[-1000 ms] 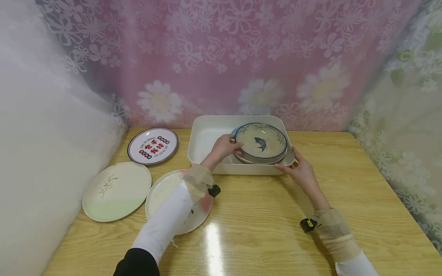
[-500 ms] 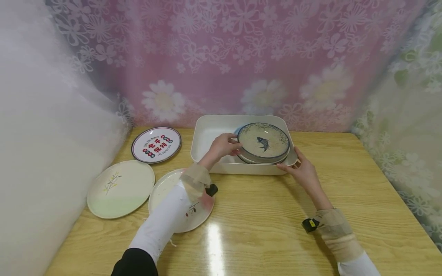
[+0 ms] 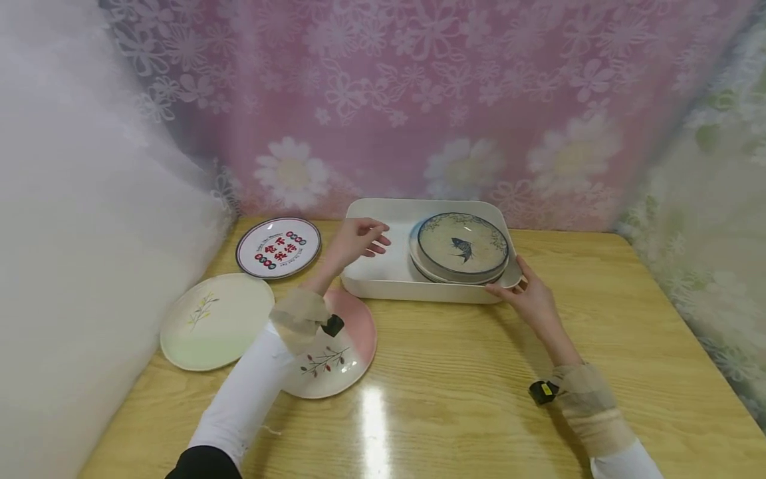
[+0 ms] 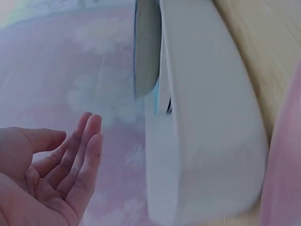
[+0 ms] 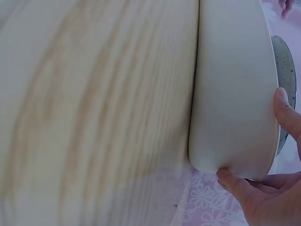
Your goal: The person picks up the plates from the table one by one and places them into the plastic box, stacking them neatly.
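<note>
Inside the white tub (image 3: 413, 291), toward its right end, one round fish-patterned plate (image 3: 462, 245) tops a stack of dishes (image 3: 415, 250) whose number I cannot tell. The person's right hand (image 3: 530, 298) grips the tub's near right corner, thumb at the rim and fingertips against the outer wall. Above the tub's left end hangs the left hand (image 3: 359, 241), free, its fingers loosely bent. Left of the tub, three more plates lie on the table (image 3: 455, 372): one red-lettered plate (image 3: 278, 248), one green-edged plate (image 3: 218, 322), one pink-edged plate (image 3: 353, 326).

Smooth plastic tub (image 3: 413, 291), glossy tabletop (image 3: 455, 379)
</note>
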Action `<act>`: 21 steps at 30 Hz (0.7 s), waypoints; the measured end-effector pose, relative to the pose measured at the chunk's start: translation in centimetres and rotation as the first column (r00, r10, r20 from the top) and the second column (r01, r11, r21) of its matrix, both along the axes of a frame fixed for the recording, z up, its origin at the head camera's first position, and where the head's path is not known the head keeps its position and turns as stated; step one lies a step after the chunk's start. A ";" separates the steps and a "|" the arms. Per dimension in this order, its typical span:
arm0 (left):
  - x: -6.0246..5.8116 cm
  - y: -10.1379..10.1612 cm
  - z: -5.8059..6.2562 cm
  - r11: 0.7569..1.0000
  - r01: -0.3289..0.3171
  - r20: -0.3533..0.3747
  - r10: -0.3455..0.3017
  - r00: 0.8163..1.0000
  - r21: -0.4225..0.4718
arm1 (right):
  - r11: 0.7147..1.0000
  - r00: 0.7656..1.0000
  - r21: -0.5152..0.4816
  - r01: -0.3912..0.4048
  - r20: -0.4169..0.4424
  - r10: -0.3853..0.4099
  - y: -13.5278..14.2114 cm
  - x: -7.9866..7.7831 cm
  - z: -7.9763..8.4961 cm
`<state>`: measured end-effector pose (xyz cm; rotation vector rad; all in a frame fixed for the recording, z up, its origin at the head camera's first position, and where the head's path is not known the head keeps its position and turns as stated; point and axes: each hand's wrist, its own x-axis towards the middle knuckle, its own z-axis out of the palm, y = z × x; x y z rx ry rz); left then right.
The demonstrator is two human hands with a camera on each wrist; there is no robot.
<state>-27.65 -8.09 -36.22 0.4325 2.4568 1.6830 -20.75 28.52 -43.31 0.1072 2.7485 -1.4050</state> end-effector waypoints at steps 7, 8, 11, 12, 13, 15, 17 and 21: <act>1.3 -6.7 0.2 0.965 -0.177 -0.131 0.153 0.980 -0.195 | 0.999 1.000 0.035 -0.007 -0.020 0.007 0.2 0.1 -0.1; 1.5 -7.5 0.0 0.946 -0.190 -0.146 0.156 0.977 -0.262 | 0.999 1.000 0.034 -0.008 -0.020 0.008 0.2 0.2 0.0; 2.2 -9.7 -1.1 0.870 -0.187 -0.165 0.123 0.978 -0.457 | 0.999 1.000 0.050 -0.004 -0.019 0.005 0.2 0.4 0.2; 2.4 -10.2 -1.6 0.842 -0.173 -0.157 0.107 0.982 -0.511 | 0.998 1.000 0.057 -0.002 -0.021 0.003 0.2 0.5 0.3; 2.6 -10.7 -2.1 0.821 -0.150 -0.132 0.092 0.987 -0.550 | 0.998 1.000 0.065 0.000 -0.022 0.001 0.1 0.5 0.3; 2.8 -11.5 -3.2 0.772 -0.092 -0.084 0.051 0.995 -0.629 | 0.996 1.000 0.085 0.004 -0.024 -0.001 0.0 0.6 0.4; 2.9 -12.1 -4.2 0.731 -0.041 -0.037 0.022 0.999 -0.681 | 0.995 1.000 0.099 -0.001 -0.029 0.004 -0.1 0.6 0.4; 3.0 -12.9 -5.5 0.697 0.007 0.008 -0.002 1.000 -0.717 | 0.994 0.999 0.110 -0.018 -0.041 0.023 -0.5 0.3 0.4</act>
